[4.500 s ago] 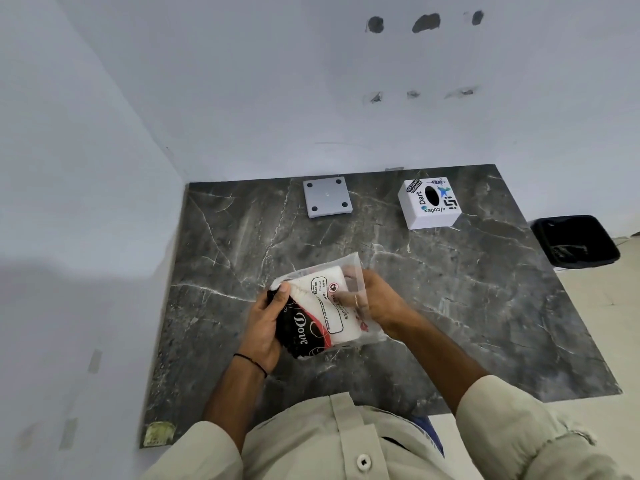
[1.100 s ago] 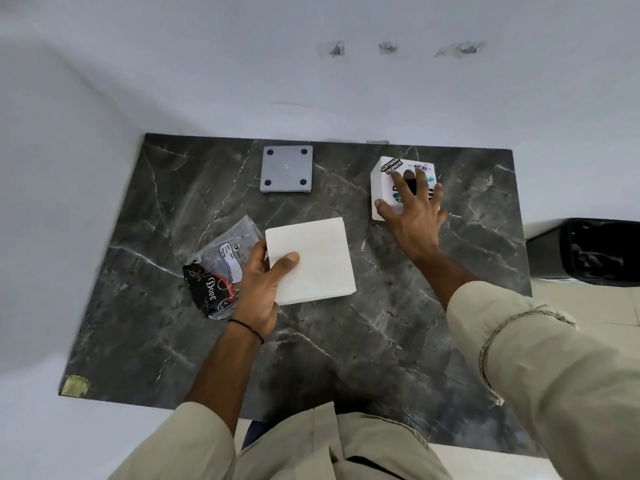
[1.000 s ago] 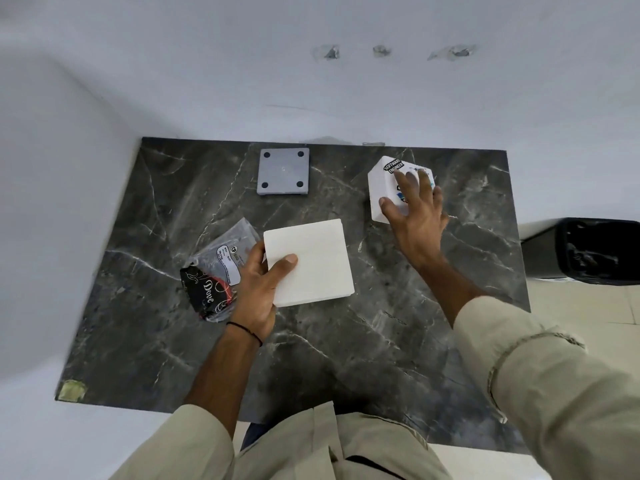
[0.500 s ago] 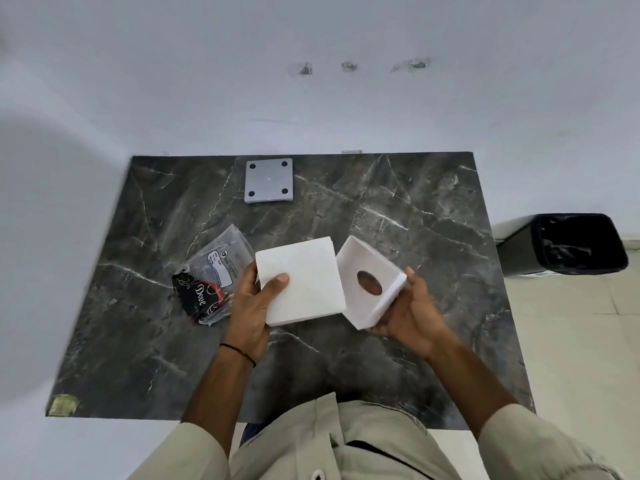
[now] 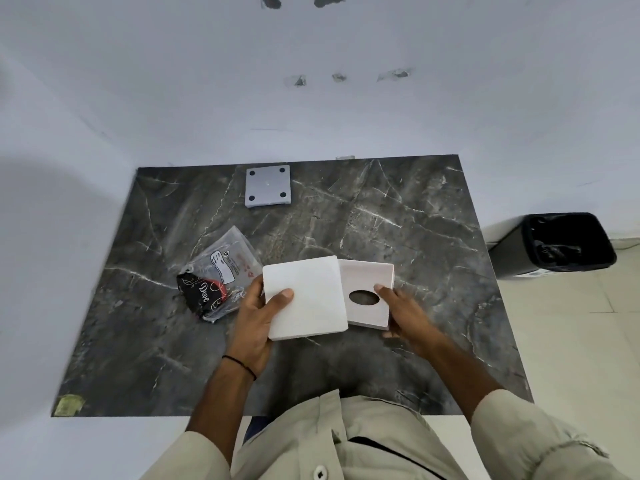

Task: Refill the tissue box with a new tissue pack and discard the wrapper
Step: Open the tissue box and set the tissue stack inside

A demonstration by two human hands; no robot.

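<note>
The white tissue box is not at the far side of the table any more. A second ago the right hand reached out to it there, and now it has carried it close and turned it over, so we look into the open bottom and see the oval hole from inside. The right hand wraps around the box, thumb inside on the wall near the hole and the other fingers under it. The left hand still holds the white stack of tissues, thumb on top and fingers below, just as before. The stack now overlaps the left edge of the box, so the two look like they touch. The empty wrapper lies flat on the table, just left of the left hand, where it was dropped. The grey square base still sits alone near the wall. The black bin waits on the floor to the right of the table. I think this means the tissues are ready to slide into the box next. After that the base must go back on, and the wrapper must go in the bin.
</note>
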